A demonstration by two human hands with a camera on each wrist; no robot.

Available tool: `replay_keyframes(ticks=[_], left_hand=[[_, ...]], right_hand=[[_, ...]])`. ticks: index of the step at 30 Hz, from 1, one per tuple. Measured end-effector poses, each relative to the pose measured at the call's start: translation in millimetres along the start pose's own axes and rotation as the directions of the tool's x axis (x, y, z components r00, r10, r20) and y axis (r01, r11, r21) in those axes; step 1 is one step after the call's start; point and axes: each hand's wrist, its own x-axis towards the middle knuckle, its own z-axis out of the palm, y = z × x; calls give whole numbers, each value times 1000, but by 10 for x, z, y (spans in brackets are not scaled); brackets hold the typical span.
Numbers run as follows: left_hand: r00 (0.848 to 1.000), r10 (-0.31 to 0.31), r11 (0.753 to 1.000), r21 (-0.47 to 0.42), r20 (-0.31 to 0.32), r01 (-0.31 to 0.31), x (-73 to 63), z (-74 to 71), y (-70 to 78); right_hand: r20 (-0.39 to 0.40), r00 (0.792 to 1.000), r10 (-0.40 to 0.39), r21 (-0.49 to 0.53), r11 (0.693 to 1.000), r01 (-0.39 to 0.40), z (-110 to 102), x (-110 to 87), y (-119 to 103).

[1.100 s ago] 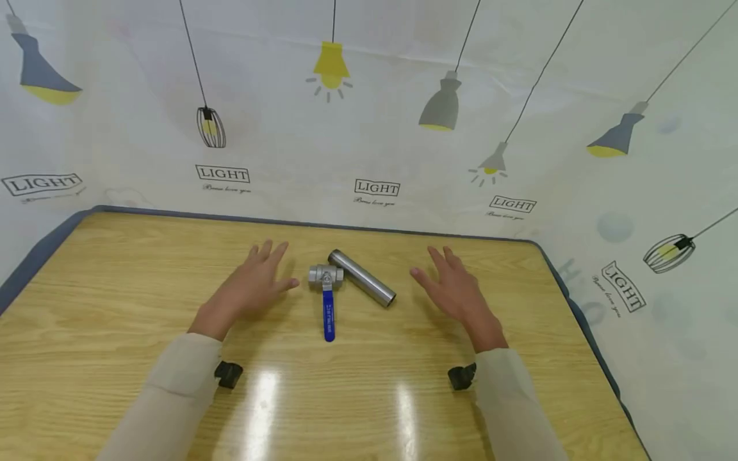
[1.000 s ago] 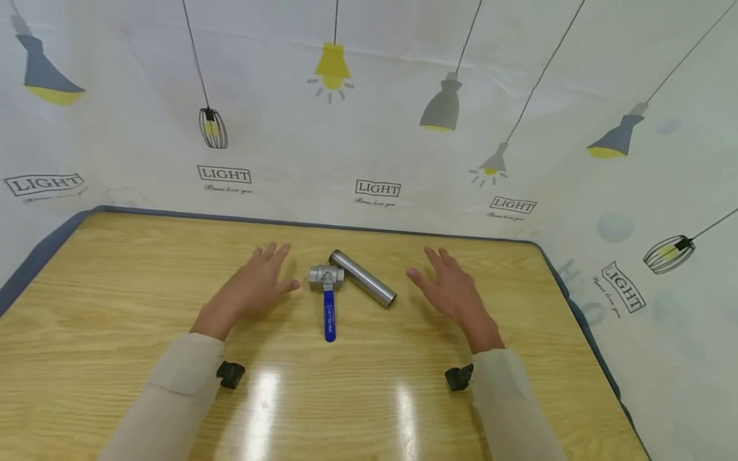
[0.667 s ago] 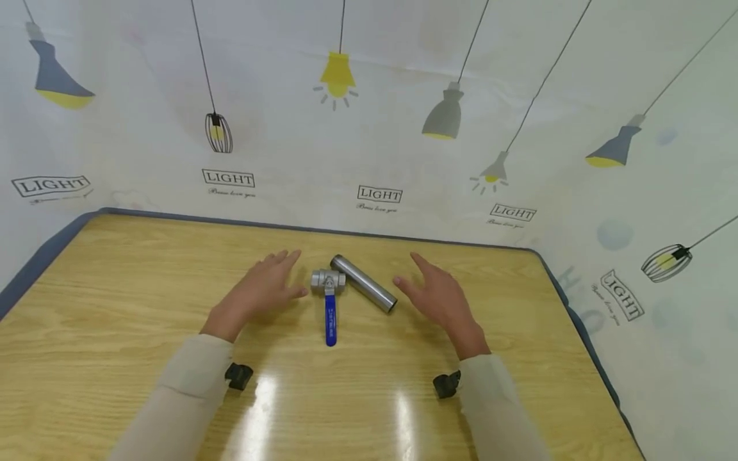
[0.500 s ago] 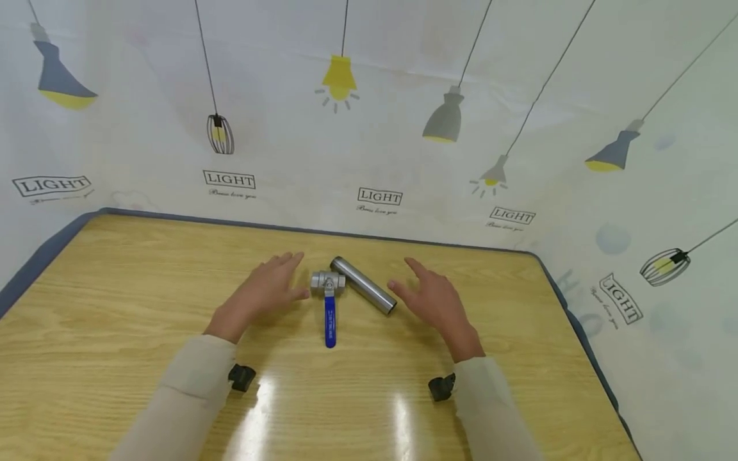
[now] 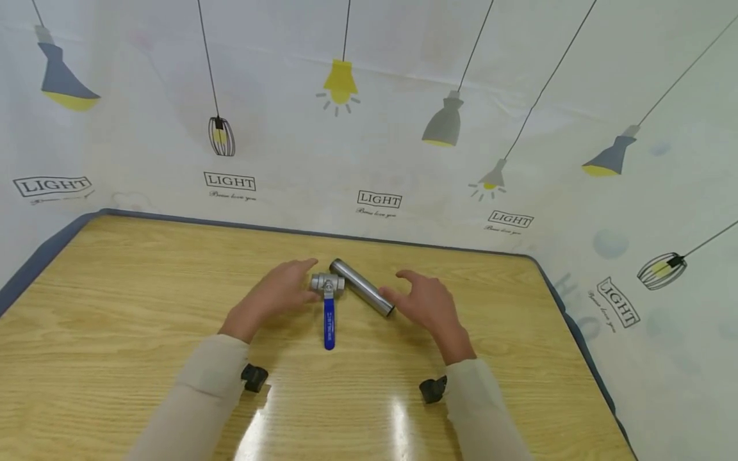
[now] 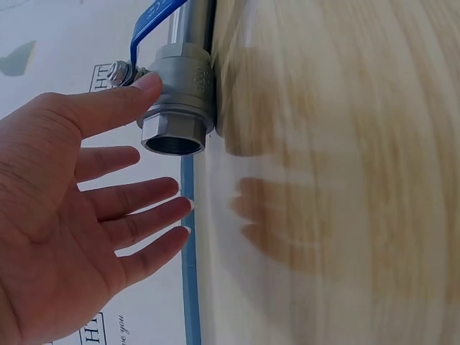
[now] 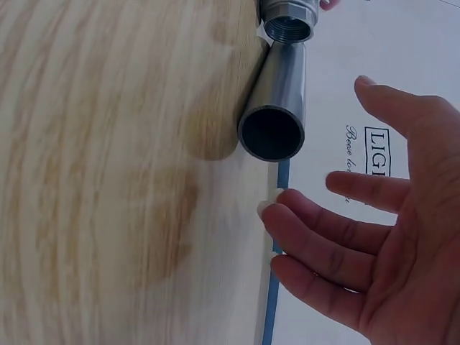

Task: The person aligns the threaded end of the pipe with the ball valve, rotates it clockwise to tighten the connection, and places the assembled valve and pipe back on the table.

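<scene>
A metal ball valve [image 5: 328,283] with a blue lever handle [image 5: 329,324] lies on the wooden table, its lever pointing toward me. Just right of it, a steel pipe [image 5: 362,287] lies at a slant, its far end close behind the valve. My left hand [image 5: 278,293] is beside the valve's left end, fingers spread and thumb overlapping the valve body [image 6: 180,86] in the left wrist view. Close to the pipe's near end is my right hand [image 5: 425,302], fingers relaxed and apart; the right wrist view shows the pipe's hollow mouth [image 7: 272,134] facing it. Neither hand holds anything.
The table [image 5: 144,301] has a blue-grey edge strip [image 5: 254,228] along its back and sides. Behind it hangs a white backdrop [image 5: 288,147] printed with lamps. Black wrist cameras [image 5: 254,378] sit by the sleeves.
Both hands have moved inward, the left toward the valve and the right toward the pipe's near end. The view has tilted slightly; the valve and pipe lie as before.
</scene>
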Motion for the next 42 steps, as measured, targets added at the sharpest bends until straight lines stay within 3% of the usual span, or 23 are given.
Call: replay_keyframes(ticks=[5, 13, 33, 35, 38, 40, 42], left_hand=[[1000, 5, 1000, -19, 10, -5, 38, 90, -11], [1000, -5, 1000, 14, -20, 5, 73, 191, -2], [997, -3, 1000, 11, -78, 4, 123, 240, 8], [996, 1, 1000, 14, -87, 1, 124, 247, 18], [994, -6, 1000, 11, -107, 8, 130, 265, 26], [992, -15, 1000, -4, -125, 15, 136, 271, 23], [990, -31, 999, -35, -135, 26, 135, 264, 24]], right_hand=[[74, 996, 51, -44, 998, -47, 52, 7, -52], [120, 991, 51, -45, 998, -46, 193, 5, -100], [92, 996, 13, -19, 1000, -11, 280, 29, -104], [90, 996, 15, 15, 1000, -16, 278, 25, -84], [108, 994, 31, 156, 987, -48, 273, 8, -37], [125, 992, 35, 289, 955, -71, 267, 4, -4], [138, 989, 47, 416, 904, -101, 264, 10, 23]])
